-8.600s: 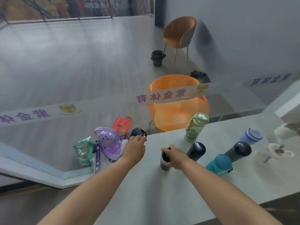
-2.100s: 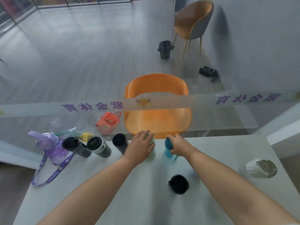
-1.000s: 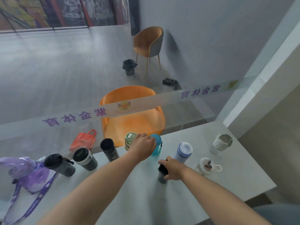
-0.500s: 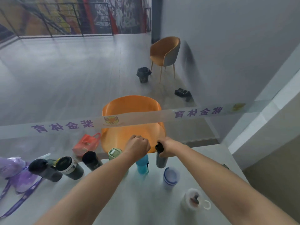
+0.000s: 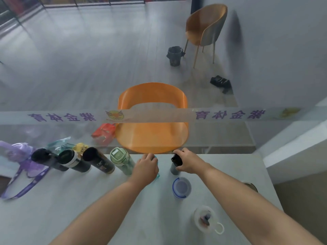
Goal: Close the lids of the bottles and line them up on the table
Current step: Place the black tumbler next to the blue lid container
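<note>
Gripping a grey bottle [image 5: 174,169] at its black lid, the right hand [image 5: 188,162] is holding it upright near the table [image 5: 88,200] far edge. The left hand [image 5: 146,168] is curling over a teal bottle [image 5: 157,175] just beside it, ending a row with the green bottle [image 5: 122,162]. A white-and-blue bottle [image 5: 181,187] is standing nearer, apart.

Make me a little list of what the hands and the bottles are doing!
left hand: resting on top of the teal bottle
right hand: gripping the grey bottle near its black lid
row at the far edge: purple bottle, three dark ones, green bottle
not in the row: blue-rimmed bottle, white lid
table: light grey
</note>
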The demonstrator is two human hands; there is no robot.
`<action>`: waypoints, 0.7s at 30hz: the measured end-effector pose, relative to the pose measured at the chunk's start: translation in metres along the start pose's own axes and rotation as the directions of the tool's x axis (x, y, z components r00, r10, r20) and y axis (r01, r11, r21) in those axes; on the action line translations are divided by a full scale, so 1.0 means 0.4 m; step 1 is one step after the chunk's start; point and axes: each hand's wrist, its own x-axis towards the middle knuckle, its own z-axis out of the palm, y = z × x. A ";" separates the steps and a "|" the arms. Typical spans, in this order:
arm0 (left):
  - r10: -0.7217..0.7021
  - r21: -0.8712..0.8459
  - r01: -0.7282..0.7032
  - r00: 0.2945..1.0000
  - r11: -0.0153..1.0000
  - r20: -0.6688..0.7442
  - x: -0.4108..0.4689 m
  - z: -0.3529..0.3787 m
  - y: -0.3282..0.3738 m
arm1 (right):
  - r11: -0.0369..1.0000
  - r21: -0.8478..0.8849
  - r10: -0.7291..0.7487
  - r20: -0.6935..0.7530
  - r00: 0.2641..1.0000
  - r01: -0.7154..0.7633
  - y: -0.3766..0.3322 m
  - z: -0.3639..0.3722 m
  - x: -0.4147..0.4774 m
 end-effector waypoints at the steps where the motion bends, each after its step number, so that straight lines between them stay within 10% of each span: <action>1: 0.000 -0.004 0.000 1.000 1.000 -0.007 -0.001 0.002 0.000 | 1.000 -0.009 -0.006 0.002 1.000 0.006 -0.003 0.003 0.007; 21: 0.131 -0.035 -0.131 0.991 0.991 0.008 0.012 -0.039 -0.003 | 0.996 0.072 0.064 -0.055 0.996 -0.059 -0.023 0.024 -0.041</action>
